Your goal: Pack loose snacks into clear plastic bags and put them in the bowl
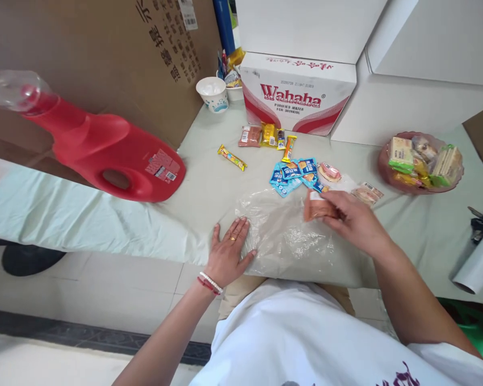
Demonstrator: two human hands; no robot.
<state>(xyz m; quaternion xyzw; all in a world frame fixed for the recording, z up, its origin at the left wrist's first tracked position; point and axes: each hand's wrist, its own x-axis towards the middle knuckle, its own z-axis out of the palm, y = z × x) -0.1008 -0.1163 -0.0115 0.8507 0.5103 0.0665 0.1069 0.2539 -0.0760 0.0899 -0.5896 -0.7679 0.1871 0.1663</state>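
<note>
My left hand [229,247] lies flat with fingers spread on the left edge of a clear plastic bag [290,236] spread on the table. My right hand [348,217] is closed on a small orange-pink snack packet [316,206] held above the bag. Just beyond lie several blue sachets [292,174], a pink packet [329,171] and a pale wrapped snack [368,193]. Farther back sit a long yellow bar [232,157], a reddish packet [249,136] and yellow packets [269,134].
A red detergent jug [104,150] lies at the left on the pale green tablecloth [84,220]. A Wahaha carton [298,94] and a paper cup [213,94] stand at the back. A pink bowl [386,171] of snacks sits right, a white roll [477,262] at the right edge.
</note>
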